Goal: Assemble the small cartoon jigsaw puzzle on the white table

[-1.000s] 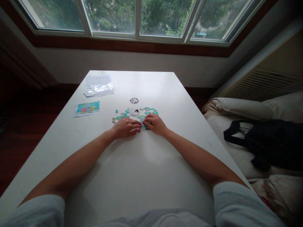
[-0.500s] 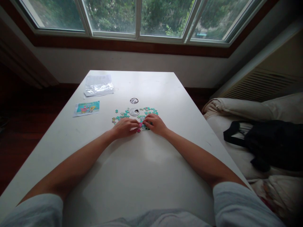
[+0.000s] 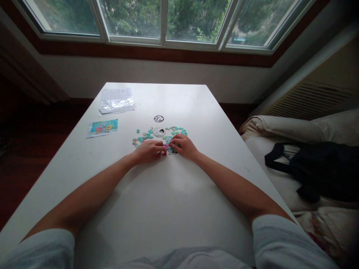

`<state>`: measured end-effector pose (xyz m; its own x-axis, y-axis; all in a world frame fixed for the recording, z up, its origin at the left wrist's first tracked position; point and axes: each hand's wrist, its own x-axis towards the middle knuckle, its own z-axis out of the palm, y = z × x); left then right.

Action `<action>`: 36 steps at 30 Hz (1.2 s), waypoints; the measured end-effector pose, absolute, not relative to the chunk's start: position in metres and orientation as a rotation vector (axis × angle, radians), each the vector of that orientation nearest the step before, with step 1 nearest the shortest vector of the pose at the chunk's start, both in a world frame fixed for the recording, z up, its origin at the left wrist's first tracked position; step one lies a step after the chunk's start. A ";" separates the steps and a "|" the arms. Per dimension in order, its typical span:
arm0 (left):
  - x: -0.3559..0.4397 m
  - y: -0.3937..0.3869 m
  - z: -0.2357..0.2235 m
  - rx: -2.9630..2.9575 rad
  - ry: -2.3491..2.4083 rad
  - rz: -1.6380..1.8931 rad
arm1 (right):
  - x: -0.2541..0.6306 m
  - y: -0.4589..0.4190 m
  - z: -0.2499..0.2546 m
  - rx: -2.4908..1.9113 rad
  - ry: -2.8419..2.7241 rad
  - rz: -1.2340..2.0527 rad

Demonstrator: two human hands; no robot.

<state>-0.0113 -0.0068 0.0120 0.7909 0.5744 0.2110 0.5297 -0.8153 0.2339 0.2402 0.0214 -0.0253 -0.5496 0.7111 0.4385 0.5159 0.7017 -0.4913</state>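
Both my hands meet over a small patch of joined jigsaw pieces [image 3: 171,150] on the white table. My left hand [image 3: 150,151] is closed, its fingertips pinching a pink puzzle piece [image 3: 164,153] at the patch's near left edge. From the other side, my right hand [image 3: 184,147] curls its fingers down onto the patch, thumb and fingertips closed at a pink piece [image 3: 166,147]. Its fingers partly cover the patch. Loose teal pieces [image 3: 144,137] lie beyond my left hand, and more teal pieces [image 3: 178,130] lie beyond my right.
Two round discs, one silvery [image 3: 159,132] and one dark-rimmed [image 3: 158,118], lie past the pieces. At the left are a cartoon picture sheet [image 3: 103,127] and a clear plastic bag [image 3: 117,100]. A sofa [image 3: 276,130] with a black bag [image 3: 325,172] stands right of the table [image 3: 168,209].
My left fingertips have drawn together and down over the pink piece at the near edge. My right hand stays almost in place.
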 end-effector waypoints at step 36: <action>-0.013 -0.005 0.016 2.486 1.197 0.315 | 0.240 0.020 -0.023 -0.928 -2.277 0.414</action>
